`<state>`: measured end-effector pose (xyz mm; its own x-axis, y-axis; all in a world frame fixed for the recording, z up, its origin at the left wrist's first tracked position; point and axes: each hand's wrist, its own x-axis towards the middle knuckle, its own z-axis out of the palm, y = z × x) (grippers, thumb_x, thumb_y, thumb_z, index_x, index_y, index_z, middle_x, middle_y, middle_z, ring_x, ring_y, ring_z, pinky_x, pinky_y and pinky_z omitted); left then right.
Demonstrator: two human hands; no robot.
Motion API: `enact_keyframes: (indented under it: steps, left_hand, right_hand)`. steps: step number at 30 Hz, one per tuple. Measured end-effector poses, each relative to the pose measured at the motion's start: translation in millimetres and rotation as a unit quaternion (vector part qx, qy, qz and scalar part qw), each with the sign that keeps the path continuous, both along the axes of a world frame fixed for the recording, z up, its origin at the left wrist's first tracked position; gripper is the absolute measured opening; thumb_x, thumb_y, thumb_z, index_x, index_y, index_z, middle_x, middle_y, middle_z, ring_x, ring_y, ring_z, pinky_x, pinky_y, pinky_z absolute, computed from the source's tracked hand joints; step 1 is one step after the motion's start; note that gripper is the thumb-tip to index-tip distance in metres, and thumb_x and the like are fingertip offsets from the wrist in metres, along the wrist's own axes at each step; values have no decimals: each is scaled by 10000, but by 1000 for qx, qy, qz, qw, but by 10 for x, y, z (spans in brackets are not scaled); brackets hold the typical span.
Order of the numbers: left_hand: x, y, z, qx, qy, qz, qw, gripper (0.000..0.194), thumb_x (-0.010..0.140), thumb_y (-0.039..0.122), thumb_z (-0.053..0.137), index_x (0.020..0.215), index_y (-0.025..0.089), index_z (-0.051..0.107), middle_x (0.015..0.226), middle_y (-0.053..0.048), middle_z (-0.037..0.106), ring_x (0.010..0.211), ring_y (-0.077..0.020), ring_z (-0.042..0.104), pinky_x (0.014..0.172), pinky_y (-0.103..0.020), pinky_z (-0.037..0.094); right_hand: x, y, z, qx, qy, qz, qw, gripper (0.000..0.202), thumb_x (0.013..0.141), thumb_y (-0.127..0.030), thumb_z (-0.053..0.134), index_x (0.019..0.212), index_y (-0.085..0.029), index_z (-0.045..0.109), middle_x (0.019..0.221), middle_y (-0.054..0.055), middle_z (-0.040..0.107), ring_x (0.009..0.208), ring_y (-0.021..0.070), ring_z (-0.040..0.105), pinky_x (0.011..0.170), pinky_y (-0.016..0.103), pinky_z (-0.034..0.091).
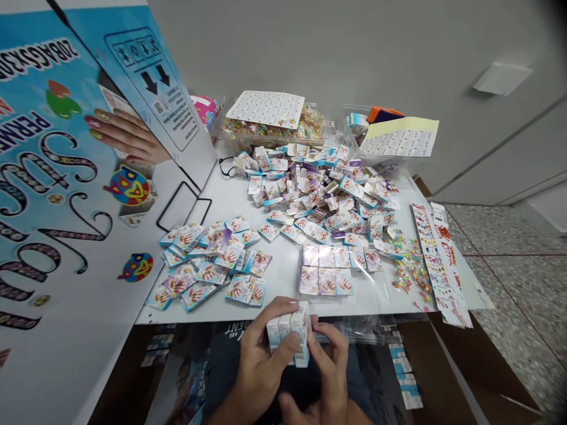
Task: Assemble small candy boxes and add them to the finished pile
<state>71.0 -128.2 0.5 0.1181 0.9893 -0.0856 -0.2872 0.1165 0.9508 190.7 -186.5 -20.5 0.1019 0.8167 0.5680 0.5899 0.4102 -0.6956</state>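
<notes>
White-and-blue, small oblong card boxes [290, 333], approx. three side by side, form a tight block in the hands at the near edge of the white flat-topped table [283, 268], as the head view shows. Left hand [261, 348] holds the block, thumb across the near face, fingers round the far left, prob. to keep the edges flush. Right hand [330, 360] is part curled, fingertips at the block's right side, likely steadying it, its thumb apart below; can't tell if it actually grips.

Just beyond: two neat rows of matching blue-and-purple card boxes [326, 280], five over three, w/ clear shiny plastic film [376, 295] around or over them (can't tell which). Rows prob. make counting quick.

Loose heap of closed blue-white card boxes [212, 268] lies left, prob. there for easy reach; a bigger jumbled heap of boxes, many w/ flaps up [316, 230], sits farther back. Multicoloured shiny bits [410, 265] lie to the right, next to long printed paper strips [436, 254]. Clear plastic tub [272, 139] at the back carries a white printed sheet [266, 109], maybe as a label.
</notes>
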Motion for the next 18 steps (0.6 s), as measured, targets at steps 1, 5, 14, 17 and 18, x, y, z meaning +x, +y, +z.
enact_keyframes:
  steps: [1, 5, 14, 17, 18]
  left_hand:
    - [19, 19, 0, -6, 16, -7, 1000, 323, 839, 384, 770, 1093, 198, 698, 1153, -102, 688, 1041, -269, 702, 910, -334, 564]
    - [148, 0, 31, -70, 65, -27, 995, 347, 875, 492, 710, 1065, 206, 660, 1154, -91, 673, 1111, -264, 649, 982, -342, 513]
    - [409, -394, -73, -37, 2, -269, 962, 647, 1011, 622, 352, 1519, 225, 292, 1538, -167, 398, 1364, -323, 477, 1171, -481, 349]
    - [445, -355, -72, 3, 84, -329, 941, 673, 1032, 546, 365, 1586, 225, 158, 1622, -157, 288, 1476, -315, 348, 1233, -501, 271]
    - [459, -337, -77, 20, 118, -339, 933, 678, 1030, 515, 399, 1590, 225, 149, 1633, -152, 269, 1496, -308, 314, 1243, -506, 259]
  right_hand:
    - [18, -3, 5, -4, -15, -19, 1000, 630, 935, -369, 586, 1507, -171, 413, 1371, 180, 407, 1280, 344, 491, 982, 488, 524]
    - [209, 8, 25, -30, -61, -15, 998, 646, 872, -344, 680, 1438, -138, 446, 1290, 170, 493, 1203, 322, 535, 967, 473, 516]
    - [676, -332, -50, -133, -10, -99, 986, 438, 827, -394, 776, 1194, -215, 617, 1082, 87, 704, 941, 256, 678, 793, 350, 522]
    - [754, -390, -85, -253, 178, -172, 935, 394, 870, -448, 702, 1187, -221, 643, 1065, 82, 747, 900, 252, 713, 746, 329, 553]
    - [788, -369, -92, -286, 248, -203, 903, 428, 874, -502, 677, 1185, -210, 649, 1007, 80, 759, 830, 245, 715, 693, 321, 555]
